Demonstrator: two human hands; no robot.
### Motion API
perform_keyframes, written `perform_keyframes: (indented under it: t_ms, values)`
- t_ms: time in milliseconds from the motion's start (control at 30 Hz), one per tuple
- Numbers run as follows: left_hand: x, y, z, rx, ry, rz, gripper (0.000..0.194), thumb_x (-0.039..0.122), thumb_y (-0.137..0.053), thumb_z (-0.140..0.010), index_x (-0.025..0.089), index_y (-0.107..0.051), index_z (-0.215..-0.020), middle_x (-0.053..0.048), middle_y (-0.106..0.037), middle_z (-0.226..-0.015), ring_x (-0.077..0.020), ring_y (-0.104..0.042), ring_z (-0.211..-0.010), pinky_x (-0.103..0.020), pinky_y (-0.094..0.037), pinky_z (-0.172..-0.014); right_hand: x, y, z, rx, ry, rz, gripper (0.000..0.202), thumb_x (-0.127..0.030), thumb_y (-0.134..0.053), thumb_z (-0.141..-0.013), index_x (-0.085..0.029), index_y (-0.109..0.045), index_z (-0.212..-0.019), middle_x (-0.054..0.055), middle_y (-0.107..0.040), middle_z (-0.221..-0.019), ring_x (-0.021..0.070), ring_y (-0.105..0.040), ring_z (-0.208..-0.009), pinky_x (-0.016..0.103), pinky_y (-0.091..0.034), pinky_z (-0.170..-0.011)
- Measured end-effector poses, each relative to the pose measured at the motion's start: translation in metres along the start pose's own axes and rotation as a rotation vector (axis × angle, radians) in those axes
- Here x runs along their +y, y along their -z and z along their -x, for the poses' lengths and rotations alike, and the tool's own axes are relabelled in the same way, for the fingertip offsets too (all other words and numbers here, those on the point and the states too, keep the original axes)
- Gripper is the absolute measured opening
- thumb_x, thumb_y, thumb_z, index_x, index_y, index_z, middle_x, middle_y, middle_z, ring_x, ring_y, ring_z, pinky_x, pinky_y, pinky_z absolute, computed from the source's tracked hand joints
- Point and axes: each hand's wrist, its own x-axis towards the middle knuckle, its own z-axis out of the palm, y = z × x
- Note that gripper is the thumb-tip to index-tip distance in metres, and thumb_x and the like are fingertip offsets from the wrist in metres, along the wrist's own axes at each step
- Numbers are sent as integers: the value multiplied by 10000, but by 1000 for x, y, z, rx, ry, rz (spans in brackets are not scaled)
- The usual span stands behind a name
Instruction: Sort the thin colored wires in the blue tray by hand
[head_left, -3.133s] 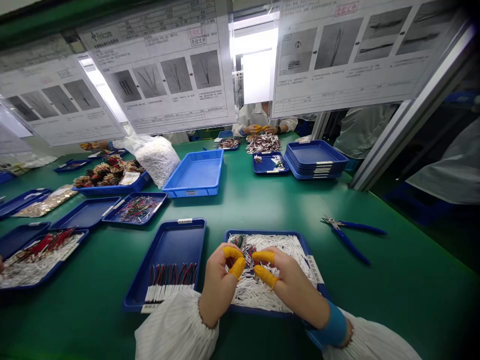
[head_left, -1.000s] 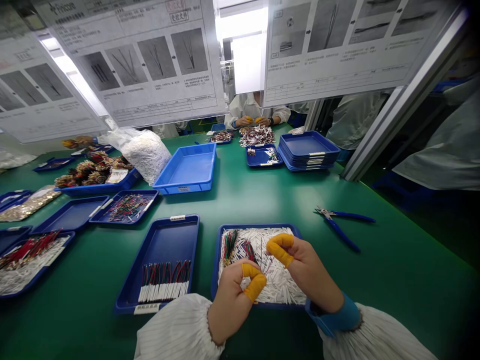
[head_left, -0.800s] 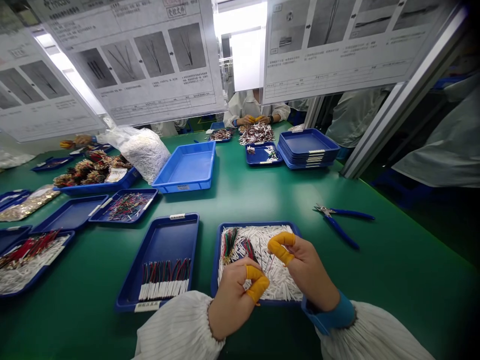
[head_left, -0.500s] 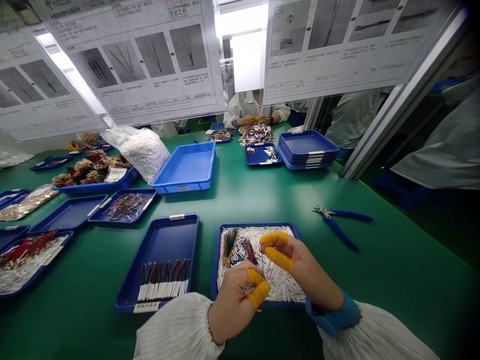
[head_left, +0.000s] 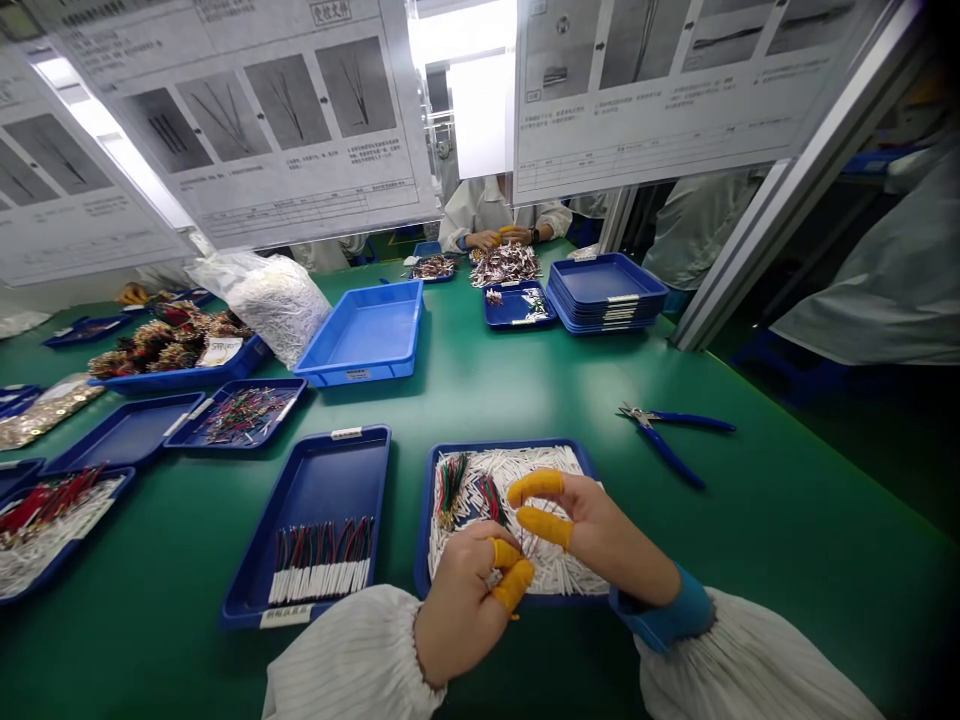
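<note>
Across green worktop (head_left: 480, 400): light-blue bin (head_left: 364, 337) back left, tray stack (head_left: 606, 290) back right. Nearer, tray (head_left: 495, 445) of small white pieces (head_left: 559, 573), partly blocked by left hand (head_left: 461, 600), right hand (head_left: 600, 515). Pliers (head_left: 669, 446) off right. Left hand pinching thin wires (head_left: 524, 545) above tray; right hand's finger, thumb parted.

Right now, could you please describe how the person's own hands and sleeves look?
The sleeves are white and finely striped, with gathered cuffs. The left hand and right hand each wear yellow covers on thumb and index finger. A blue band circles the right wrist.
</note>
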Motion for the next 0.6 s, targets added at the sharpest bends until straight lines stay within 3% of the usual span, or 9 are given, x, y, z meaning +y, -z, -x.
perform_keyframes:
  t_ms: [167,267,367,433,500,600]
  values:
    - [2,-2,-1,-39,18,4,187,149,-531,-764,141,-595,-588,-64,-602,-698,-159,-555,-649,-249,-431,-606,-1,-5,0,44,108,71,129,-273,-572,-751,-198,-610,-652,9,-568,-645,167,-518,-642,313,-437,-646]
    - [3,-2,0,16,47,64,183,154,-539,-763,138,-591,-589,-54,-589,-683,-148,-548,-623,-237,-424,-579,4,2,-4,169,0,-33,150,-324,-598,-721,-184,-613,-669,16,-596,-676,177,-543,-676,315,-435,-667]
    - [0,0,0,146,96,135,135,166,-546,-762,139,-604,-643,-47,-591,-706,-156,-552,-654,-253,-429,-624,12,8,-8,242,-107,-76,170,-340,-573,-738,-179,-604,-785,33,-621,-761,187,-567,-741,320,-439,-688]
    - [-3,1,-1,214,145,198,97,159,-559,-748,139,-613,-671,-41,-597,-713,-165,-552,-683,-264,-430,-657,19,6,-9,155,-114,60,126,-286,-572,-733,-176,-590,-792,39,-609,-747,186,-562,-708,315,-439,-648]
    - [-6,1,-2,246,194,265,72,144,-569,-730,140,-618,-678,-32,-598,-715,-166,-547,-693,-263,-429,-662,24,-3,-9,82,-98,367,62,-210,-580,-701,-176,-581,-752,30,-569,-665,180,-522,-602,308,-410,-558]
    - [-9,1,-3,238,233,339,74,141,-571,-725,140,-623,-672,-21,-598,-714,-159,-539,-686,-254,-427,-652,27,-17,-7,80,-11,716,184,-16,-562,-583,-182,-548,-661,31,-533,-654,179,-469,-592,291,-351,-528]
